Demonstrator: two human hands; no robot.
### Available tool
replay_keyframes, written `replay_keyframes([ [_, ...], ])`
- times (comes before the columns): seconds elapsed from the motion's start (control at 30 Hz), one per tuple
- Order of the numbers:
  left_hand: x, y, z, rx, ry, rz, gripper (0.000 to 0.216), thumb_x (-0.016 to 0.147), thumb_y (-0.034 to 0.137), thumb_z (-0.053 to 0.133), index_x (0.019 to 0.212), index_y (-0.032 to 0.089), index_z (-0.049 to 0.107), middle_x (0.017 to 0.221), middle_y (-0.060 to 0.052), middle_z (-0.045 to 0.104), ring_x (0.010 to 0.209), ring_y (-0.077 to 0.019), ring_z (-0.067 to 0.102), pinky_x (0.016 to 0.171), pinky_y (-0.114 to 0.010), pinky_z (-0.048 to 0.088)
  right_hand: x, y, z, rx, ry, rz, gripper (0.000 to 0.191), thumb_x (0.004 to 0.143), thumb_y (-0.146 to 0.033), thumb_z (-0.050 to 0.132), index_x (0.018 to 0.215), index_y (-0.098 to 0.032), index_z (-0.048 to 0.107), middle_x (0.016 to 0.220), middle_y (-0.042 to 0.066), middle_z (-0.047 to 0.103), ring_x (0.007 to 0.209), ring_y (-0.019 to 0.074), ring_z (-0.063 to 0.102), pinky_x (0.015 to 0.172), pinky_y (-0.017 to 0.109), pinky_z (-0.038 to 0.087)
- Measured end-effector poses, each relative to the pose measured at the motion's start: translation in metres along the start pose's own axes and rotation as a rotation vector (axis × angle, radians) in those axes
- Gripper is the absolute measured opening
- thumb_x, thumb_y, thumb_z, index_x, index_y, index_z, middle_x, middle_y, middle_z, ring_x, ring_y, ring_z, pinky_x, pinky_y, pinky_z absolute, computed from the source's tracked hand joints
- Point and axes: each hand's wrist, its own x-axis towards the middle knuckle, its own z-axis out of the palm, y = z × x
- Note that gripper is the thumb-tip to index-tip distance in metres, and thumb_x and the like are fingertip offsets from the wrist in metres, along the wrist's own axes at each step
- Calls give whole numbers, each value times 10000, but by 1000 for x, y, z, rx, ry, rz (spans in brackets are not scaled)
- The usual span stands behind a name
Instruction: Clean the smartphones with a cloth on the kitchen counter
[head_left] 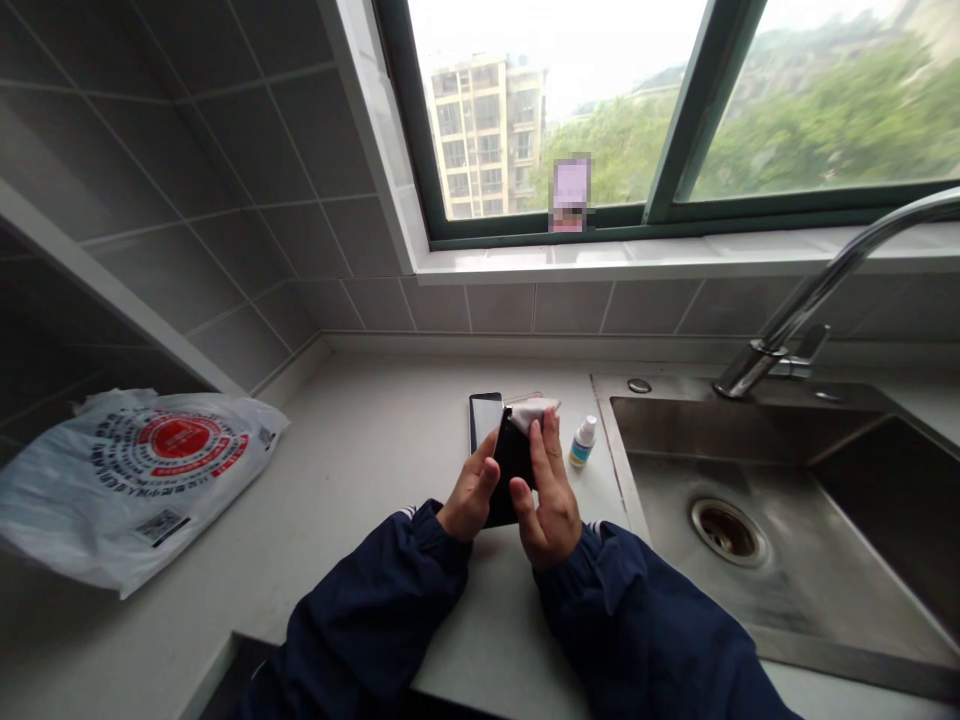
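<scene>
My left hand (469,494) grips a black smartphone (514,458) by its left edge, tilted above the counter. Over the phone's top end, my right hand (553,508) presses a white cloth or tissue (529,412) with its fingertips; the thumb is near the screen. Behind the held phone, a flat dark-framed device (484,420), like a second phone, lies on the counter, partly covered from view. To the right of my right hand stands a small white-capped bottle (583,442) with a blue and yellow label.
A stainless steel sink (795,520) with a chrome faucet (787,315) is at the right. On the left of the white counter (360,450) lies a white plastic bag (150,470) with red and black print. A window with a green frame (615,235) is behind.
</scene>
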Motion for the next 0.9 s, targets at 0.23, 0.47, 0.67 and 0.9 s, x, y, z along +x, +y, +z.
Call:
replay_keyframes([
  [0.23,2,3,2,-151,53,-47,636,941,585,434,1435,188,475,1483,-152,485,1366,-353,448,1164,-507,301,-1,-2,2,-29,-22,-22,631,994,-299,402,1575,-183,187,1655,90,40,1509,338,99,1186,595,250],
  [0.47,5,3,2,-154,150,-48,612,928,590,461,1382,187,538,1426,-143,547,1330,-337,493,1152,-465,322,-1,0,4,-34,-16,-57,607,991,-271,416,1563,-176,237,1644,115,110,1502,338,153,1165,606,282],
  [0.67,5,1,-1,-204,184,-58,592,940,598,422,1357,195,540,1389,-138,579,1289,-318,538,1138,-471,343,-5,-2,7,-18,-47,-51,592,993,-264,426,1556,-181,264,1633,122,163,1496,333,183,1174,594,276],
  [0.9,6,-3,-6,-308,332,-101,538,955,591,399,1308,218,561,1318,-103,628,1276,-277,550,1132,-426,357,-6,-4,9,-26,-73,-78,570,998,-247,415,1550,-198,281,1604,121,263,1479,306,250,1161,578,315],
])
